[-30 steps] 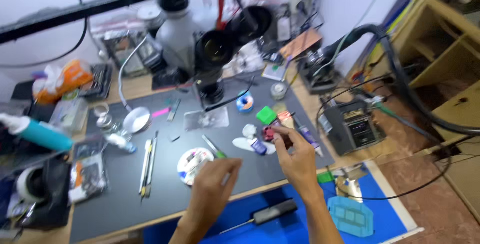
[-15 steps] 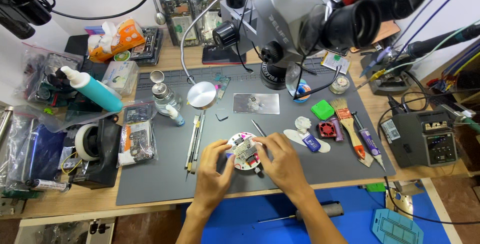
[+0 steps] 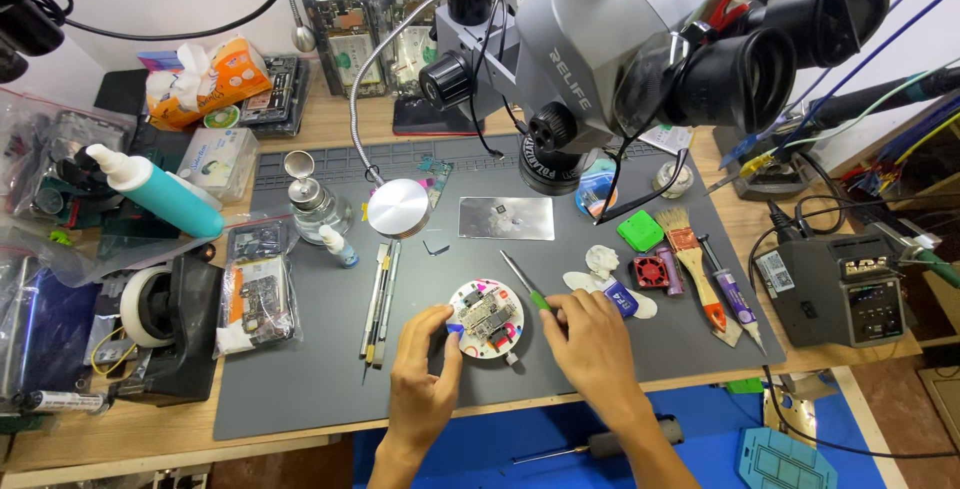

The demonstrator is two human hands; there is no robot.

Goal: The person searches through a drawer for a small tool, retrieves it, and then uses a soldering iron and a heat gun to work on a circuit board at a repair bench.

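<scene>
The left hand point(image 3: 425, 374) pinches the rim of a round white holder point(image 3: 486, 319) lying flat on the grey mat point(image 3: 300, 389) of the desk. The right hand point(image 3: 590, 344) grips green-handled tweezers point(image 3: 525, 282), their long axis slanting up-left, tip away from the person. A microscope point(image 3: 600, 39) hangs above; 2 slim tools point(image 3: 378, 299) lie just left.

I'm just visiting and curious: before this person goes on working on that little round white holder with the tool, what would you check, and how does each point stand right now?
1. Left hand steadies the round white holder: ok, fingers touch its rim.
2. Right hand grips the green-handled tool: ok.
3. Tool tip clear of the holder: cannot tell, too fine to see.
4. Holder lies flat on the grey mat: ok.
5. Holder sits under the microscope: not ok, it lies nearer the mat's front edge.
</scene>
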